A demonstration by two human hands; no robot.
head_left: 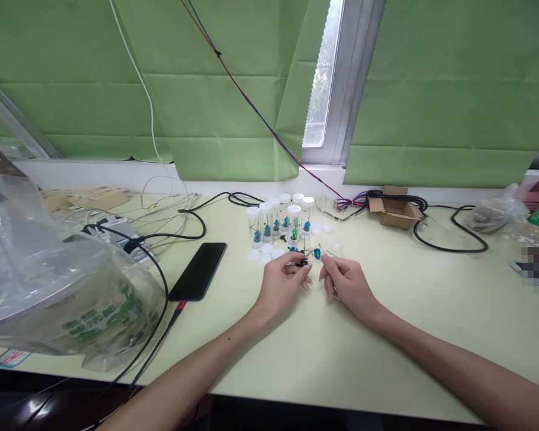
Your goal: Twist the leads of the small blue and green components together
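My left hand [279, 282] is pinched on a small black part [302, 262] with a thin stem standing up from it. Close by on its right, my right hand [351, 286] is closed, thumb against the curled fingers. Whatever lies in that pinch, perhaps a thin wire, is too small to make out. Just beyond the hands lies a small shiny blue piece [317, 253] among thin wires. Several clear tubes with white caps [266, 222] stand upright behind it, most with blue pieces inside and one tube [294, 222] with a green one. White discs [266, 254] lie in front of them.
A black phone [198, 272] on a cable lies left of my hands. Farther left sits a bulky plastic bag [72, 299] over a container. An open cardboard box [396, 212] and black cables [458, 250] are at the back right. Green curtains [233, 120] hang behind the table.
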